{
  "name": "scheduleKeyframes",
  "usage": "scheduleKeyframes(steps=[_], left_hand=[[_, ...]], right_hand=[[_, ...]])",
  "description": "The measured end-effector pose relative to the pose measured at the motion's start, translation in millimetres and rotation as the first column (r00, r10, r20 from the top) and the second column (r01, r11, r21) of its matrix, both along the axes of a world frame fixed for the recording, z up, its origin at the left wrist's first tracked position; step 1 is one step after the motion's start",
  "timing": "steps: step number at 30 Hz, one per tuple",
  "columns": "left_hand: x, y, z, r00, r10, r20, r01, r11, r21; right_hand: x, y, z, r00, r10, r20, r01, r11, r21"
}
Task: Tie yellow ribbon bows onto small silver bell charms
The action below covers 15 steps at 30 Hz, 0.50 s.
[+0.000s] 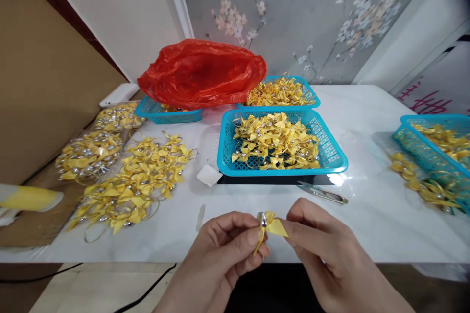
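Over the table's front edge, my left hand (231,249) pinches a small yellow ribbon bow (277,228) between thumb and fingertips. A shiny silver bell (262,218) sits at the bow's knot, and one ribbon tail hangs down beside my left fingers. My right hand (323,249) is closed, its index fingertip against the bow's right-hand tail; its thumb is partly hidden. Just beyond my right hand lie thread snips (325,192). A blue basket (282,172) full of similar yellow bows (275,142) stands behind my hands.
Loose yellow bows (135,181) and bagged ones (90,154) lie left. Behind are another blue basket (316,103) and a red plastic bag (201,76) over a basket (172,116). A blue basket (433,144) stands right. A white paper piece (209,175) lies mid-table.
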<state>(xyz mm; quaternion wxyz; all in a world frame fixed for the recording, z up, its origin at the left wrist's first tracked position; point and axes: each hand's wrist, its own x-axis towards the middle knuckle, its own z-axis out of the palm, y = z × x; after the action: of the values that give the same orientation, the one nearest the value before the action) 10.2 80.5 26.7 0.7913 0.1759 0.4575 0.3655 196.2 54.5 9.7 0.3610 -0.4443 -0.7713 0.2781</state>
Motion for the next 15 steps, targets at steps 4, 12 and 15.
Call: scheduleKeyframes(steps=[4, 12, 15], left_hand=[[-0.5, -0.3, 0.8, 1.000, -0.010, 0.006, 0.010, 1.000, 0.005], [-0.2, -0.7, -0.7, 1.000, -0.017, 0.009, 0.018, 0.999, -0.036], [0.0, -1.0, 1.6, 1.000, -0.007, 0.008, 0.008, 0.999, -0.044]], right_hand=[[-1.6, 0.0, -0.8, 0.999, -0.016, -0.043, 0.016, 1.000, -0.006], [-3.8, -0.2, -4.8, 0.994, -0.047, -0.098, 0.047, 0.999, -0.004], [-5.2, -0.5, -6.1, 0.991, -0.060, -0.117, 0.060, 0.998, -0.003]])
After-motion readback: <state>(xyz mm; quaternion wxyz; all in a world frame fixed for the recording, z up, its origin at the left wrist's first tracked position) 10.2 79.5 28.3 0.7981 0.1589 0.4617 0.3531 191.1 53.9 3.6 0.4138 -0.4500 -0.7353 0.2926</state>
